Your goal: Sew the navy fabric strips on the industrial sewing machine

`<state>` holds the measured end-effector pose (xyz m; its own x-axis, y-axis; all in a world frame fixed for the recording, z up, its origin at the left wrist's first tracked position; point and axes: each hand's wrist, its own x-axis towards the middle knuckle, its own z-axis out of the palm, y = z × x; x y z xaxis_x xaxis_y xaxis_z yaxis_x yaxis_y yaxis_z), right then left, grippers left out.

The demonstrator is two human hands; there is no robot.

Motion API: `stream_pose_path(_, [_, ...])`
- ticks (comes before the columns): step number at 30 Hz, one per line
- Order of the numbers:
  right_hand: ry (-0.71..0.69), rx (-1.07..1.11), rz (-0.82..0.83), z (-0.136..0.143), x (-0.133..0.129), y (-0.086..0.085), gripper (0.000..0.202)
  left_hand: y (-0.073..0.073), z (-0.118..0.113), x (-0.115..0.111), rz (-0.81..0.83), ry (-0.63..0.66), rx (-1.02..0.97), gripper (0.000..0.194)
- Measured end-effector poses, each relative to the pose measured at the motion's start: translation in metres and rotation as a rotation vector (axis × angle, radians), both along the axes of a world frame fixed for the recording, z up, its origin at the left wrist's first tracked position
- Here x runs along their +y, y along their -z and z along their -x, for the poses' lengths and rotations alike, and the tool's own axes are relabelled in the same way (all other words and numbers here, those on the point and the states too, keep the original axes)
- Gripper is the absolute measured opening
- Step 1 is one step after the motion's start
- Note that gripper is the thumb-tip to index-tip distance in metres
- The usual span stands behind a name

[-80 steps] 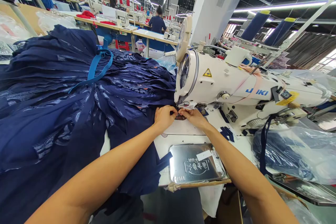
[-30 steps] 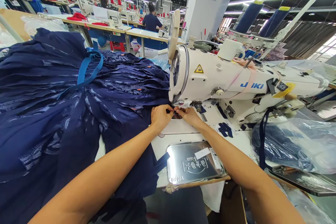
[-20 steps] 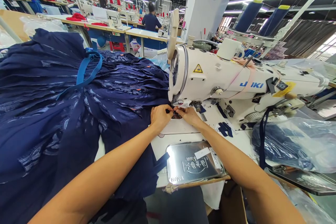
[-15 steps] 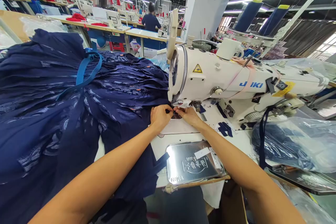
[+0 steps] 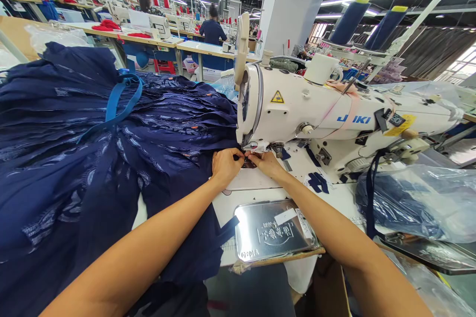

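Note:
Both my hands meet under the head of a white sewing machine (image 5: 293,104), close to its needle area. My left hand (image 5: 226,164) is closed, thumb and forefinger pinched on something too small to make out. From the other side my right hand (image 5: 267,163) pinches at the same spot, and what it holds is also hidden. A large heap of navy fabric (image 5: 171,158) lies left of the machine and reaches my left hand. A blue strap (image 5: 121,104) is looped around the gathered fabric.
A silver metal lid (image 5: 273,235) lies in front of the machine. Navy scraps (image 5: 318,182) and a plastic bag of dark cloth (image 5: 412,203) are to the right. Thread cones (image 5: 349,21) stand behind. People sit at machines farther back.
The whole view has shifted very slightly to the left. My hands stay pinched at the same place under the machine head.

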<state>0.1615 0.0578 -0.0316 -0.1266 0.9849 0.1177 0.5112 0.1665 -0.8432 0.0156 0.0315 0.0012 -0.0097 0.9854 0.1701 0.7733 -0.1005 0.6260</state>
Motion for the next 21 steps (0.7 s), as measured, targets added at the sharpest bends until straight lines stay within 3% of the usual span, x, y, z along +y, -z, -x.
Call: stream_pose_path(21, [0.013, -0.012, 0.000, 0.0003, -0.0004, -0.0016, 0.017, -0.0015, -0.0012, -0.0010, 0.008, -0.002, -0.005, 0.019])
